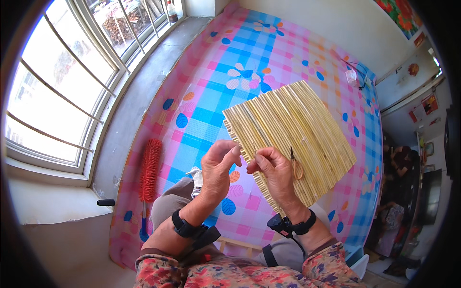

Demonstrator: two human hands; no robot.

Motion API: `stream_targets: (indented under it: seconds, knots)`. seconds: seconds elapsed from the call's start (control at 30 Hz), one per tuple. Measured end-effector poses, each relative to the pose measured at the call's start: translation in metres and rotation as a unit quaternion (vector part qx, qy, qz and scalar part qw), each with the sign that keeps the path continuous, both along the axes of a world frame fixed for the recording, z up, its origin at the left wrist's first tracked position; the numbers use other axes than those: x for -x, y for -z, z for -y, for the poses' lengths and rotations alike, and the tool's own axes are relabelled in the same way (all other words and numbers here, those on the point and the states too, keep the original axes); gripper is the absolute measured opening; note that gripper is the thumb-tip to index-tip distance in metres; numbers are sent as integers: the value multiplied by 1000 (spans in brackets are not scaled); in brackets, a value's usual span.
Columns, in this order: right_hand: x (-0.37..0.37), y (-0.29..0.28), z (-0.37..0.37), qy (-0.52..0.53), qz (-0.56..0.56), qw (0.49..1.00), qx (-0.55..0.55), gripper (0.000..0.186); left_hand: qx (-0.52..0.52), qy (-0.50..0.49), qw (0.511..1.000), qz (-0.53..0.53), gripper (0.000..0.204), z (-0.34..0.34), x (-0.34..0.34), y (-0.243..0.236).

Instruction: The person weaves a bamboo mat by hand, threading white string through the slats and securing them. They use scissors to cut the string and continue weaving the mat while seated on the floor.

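Note:
A panel of pale yellow plant stalks (pixel 307 125), laid side by side, lies slanted in front of me, its near left edge by my hands. My left hand (pixel 221 163) is closed in front of that edge, thumb against the curled forefinger. Beside it my right hand (pixel 274 173) is closed too, thumb and forefinger pinched together over the panel's edge. Anything as thin as a thread or needle between these fingertips is too small to make out. Just right of my right hand, small scissors (pixel 297 169) with dark blades and tan handle loops rest on the stalks.
A checked, flowered pink and blue sheet (pixel 192 139) covers the surface beneath. On the left lies a red bristle brush (pixel 151 170) with a blue-ended handle, near the grey windowsill (pixel 137 91) and barred window. A white box (pixel 351 77) with dark cable sits far right.

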State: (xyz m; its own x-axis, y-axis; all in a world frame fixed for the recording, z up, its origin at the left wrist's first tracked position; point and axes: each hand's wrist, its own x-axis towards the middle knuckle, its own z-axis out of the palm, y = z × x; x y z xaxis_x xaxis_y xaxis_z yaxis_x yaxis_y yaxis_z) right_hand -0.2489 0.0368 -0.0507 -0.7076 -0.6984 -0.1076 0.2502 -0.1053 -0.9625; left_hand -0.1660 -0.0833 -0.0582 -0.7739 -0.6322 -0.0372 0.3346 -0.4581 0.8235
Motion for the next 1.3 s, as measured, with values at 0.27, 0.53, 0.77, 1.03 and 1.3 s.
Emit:
stream_targets:
  seconds: [0.27,0.53,0.77,1.03,1.3]
  knots:
    - [-15,6,11,-10,38,999,19,14,32,-18,999,11,8,2,-9,2]
    - [-19,10,10,-13,46,998,34,15,52,-15,998,33,3,-3,-13,1]
    - [-17,10,7,-15,42,999,30,15,67,-26,997,20,3,-8,-10,0]
    - [-16,12,7,-21,62,997,34,15,62,-15,998,27,3,-10,-10,-4]
    - [-16,12,7,-24,59,997,44,14,92,-25,995,28,4,-10,-10,-5]
